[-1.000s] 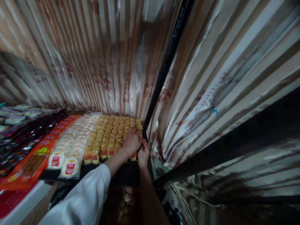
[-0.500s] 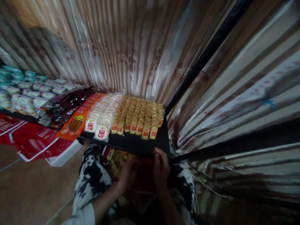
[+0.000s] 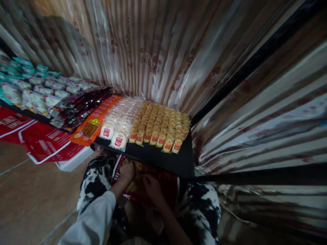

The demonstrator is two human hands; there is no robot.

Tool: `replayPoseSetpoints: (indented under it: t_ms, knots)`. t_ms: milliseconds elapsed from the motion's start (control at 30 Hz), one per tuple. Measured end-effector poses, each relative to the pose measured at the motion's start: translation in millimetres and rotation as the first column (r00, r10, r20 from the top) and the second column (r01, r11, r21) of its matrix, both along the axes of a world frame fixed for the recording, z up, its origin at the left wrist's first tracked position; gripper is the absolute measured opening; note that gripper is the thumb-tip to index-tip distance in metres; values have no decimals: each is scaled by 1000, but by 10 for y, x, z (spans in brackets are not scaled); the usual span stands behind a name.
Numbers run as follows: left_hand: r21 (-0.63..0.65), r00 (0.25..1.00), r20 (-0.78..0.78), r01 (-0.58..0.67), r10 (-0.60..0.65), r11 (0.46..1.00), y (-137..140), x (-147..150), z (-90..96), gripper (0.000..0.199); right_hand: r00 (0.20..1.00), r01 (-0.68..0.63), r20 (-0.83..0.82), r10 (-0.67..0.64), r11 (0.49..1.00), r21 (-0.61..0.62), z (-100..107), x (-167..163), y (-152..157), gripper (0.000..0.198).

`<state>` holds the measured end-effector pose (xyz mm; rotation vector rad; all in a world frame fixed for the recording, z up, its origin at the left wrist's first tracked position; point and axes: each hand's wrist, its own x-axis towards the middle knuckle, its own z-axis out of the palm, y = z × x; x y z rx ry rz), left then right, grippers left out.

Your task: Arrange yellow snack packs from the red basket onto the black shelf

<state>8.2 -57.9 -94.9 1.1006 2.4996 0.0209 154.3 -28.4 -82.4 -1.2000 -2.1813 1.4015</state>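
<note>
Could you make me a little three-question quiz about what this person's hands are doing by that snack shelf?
1. True or false: both hands rest on top of the yellow snack packs on the black shelf.
2. Which bag does the left hand grip? A) red bag B) green bag C) black crate
3. Fill in: directly left of the yellow packs lie rows of ___ round packs.

Key:
1. False. The left hand and the right hand are below the shelf, at the red bag.
2. A
3. White.
</note>
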Motion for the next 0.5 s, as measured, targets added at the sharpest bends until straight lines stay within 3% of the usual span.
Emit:
replayPoseSetpoints:
  t_ms: [233, 500]
  knots:
    - [-20, 982, -125, 139, -140, 990, -61, -73, -439, 46, 995, -75, 61, 79, 994, -76, -242, 1, -84, 33]
    - [37, 985, -150, 91, -85, 995, 48, -170, -442, 43, 997, -14, 78, 20, 996, -85, -233, 66, -45, 34]
